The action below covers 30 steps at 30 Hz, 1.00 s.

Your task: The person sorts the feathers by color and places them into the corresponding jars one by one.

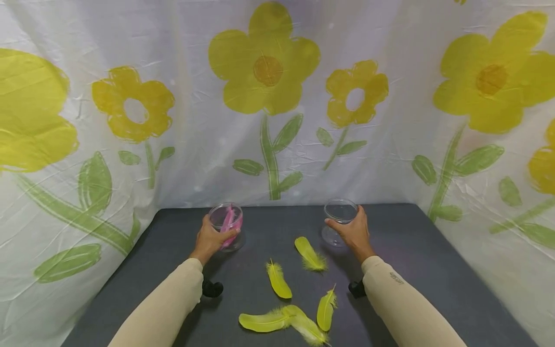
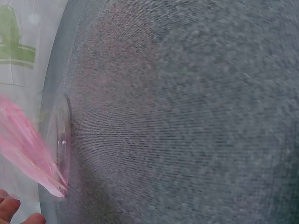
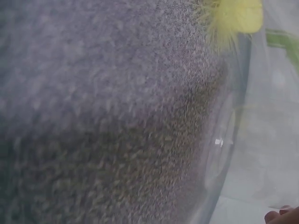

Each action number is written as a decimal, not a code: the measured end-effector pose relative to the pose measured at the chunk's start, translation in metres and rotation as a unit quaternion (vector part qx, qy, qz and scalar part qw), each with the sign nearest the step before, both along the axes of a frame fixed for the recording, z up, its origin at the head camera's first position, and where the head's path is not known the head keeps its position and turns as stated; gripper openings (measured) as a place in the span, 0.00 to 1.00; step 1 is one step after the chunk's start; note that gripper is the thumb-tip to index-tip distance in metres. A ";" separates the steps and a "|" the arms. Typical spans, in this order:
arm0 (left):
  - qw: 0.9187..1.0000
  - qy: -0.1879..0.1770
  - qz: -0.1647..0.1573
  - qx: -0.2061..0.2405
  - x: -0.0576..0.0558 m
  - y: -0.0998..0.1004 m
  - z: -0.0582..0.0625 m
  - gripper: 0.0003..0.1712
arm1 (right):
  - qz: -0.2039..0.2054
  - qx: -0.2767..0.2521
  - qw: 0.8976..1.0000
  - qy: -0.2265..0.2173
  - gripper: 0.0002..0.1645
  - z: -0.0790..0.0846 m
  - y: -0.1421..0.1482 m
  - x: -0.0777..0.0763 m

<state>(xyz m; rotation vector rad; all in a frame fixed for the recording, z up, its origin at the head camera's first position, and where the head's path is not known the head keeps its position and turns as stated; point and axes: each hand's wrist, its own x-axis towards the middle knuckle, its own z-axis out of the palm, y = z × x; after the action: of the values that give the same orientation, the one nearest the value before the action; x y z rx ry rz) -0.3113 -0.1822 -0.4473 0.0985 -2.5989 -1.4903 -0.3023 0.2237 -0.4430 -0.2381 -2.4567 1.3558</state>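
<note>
While both hands are occupied, a separate vessel is held at each grip. A clear container is gripped from its outer side by the left hand, with the thumb laid across the near wall. Pink feathers are contained inside it, leaning at a slant; their count cannot be determined. A second clear container is likewise gripped from its outer side by the right hand; its far-side fingers are largely hidden.

Just to the left of the right grip and nearer the person, a yellow feather is noted on the dark table. Another yellow feather is found between the two grips, also nearer the person. Closer still, a third feather and an overlapping pair are observed. Black objects are seen by the inner edge of each sleeve. Beyond both grips, the table is bounded by a flower-printed fabric, which also runs along both sides.
</note>
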 end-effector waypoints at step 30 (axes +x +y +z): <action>0.997 -0.051 0.039 0.030 0.078 -0.046 -0.015 0.68 | -0.017 -0.035 0.999 -0.003 0.65 -0.002 -0.001 0.008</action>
<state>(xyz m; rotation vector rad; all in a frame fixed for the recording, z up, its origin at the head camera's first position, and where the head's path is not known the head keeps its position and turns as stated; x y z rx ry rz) -0.2338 -0.2286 -0.4624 0.2873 -2.5941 -1.5759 -0.2945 0.2227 -0.4449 -0.2998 -2.4015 1.4296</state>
